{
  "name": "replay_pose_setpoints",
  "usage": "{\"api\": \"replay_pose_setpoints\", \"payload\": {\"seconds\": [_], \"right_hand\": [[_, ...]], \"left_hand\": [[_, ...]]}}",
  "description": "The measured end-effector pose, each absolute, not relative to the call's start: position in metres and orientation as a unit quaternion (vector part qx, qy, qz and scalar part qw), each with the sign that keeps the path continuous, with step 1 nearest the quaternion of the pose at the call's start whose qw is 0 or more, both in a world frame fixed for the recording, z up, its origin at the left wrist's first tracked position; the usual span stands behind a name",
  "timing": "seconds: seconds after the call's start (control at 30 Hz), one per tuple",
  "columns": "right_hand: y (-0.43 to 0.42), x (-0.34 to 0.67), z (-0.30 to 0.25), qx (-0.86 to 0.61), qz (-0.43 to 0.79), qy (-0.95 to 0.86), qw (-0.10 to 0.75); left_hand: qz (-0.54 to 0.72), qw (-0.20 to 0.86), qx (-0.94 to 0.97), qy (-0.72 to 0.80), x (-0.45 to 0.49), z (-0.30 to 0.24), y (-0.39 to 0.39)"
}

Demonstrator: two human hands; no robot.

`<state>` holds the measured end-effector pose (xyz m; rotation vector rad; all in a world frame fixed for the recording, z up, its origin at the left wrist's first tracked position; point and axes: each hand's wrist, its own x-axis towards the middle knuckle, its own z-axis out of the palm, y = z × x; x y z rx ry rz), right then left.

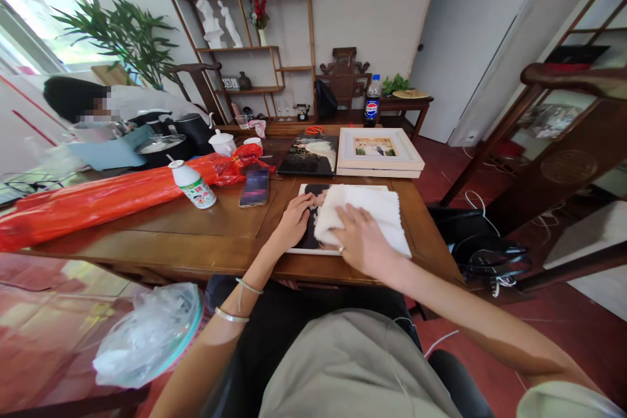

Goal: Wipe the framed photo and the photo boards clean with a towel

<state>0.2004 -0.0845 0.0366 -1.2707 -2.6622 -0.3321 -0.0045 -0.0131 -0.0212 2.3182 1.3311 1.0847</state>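
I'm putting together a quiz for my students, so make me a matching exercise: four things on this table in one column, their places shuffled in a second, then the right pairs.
1. white cloth
2. phone
3. small white bottle
4. white frame

A. on the table beyond the cloth, farther from the person
B. under the right hand
C. lying beside the orange bag
D. flat on the wood, left of the left hand

Pairs: 1-B, 2-D, 3-C, 4-A.
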Motion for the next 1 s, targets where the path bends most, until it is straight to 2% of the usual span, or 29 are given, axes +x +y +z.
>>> {"api": "replay_pose_setpoints", "payload": {"seconds": [0.27,0.43,0.63,0.8,1.0], "right_hand": [[-0.108,0.168,0.025,-0.391,-0.090,-0.907,0.125],[-0.116,0.212,0.033,-0.407,-0.050,-0.903,0.127],[-0.124,0.277,0.037,-0.466,-0.077,-0.870,0.140],[-0.091,0.283,0.050,-0.451,-0.066,-0.884,0.105],[-0.013,0.223,0.070,-0.397,-0.001,-0.913,0.094]], "left_hand": [[0.367,0.156,0.809,0.431,-0.011,-0.017,-0.013],[0.371,0.130,0.807,0.441,-0.008,-0.021,-0.012],[0.372,0.124,0.801,0.453,-0.007,-0.025,-0.011],[0.361,0.131,0.805,0.453,-0.004,-0.021,-0.012],[0.346,0.136,0.804,0.463,-0.001,-0.014,-0.019]]}}
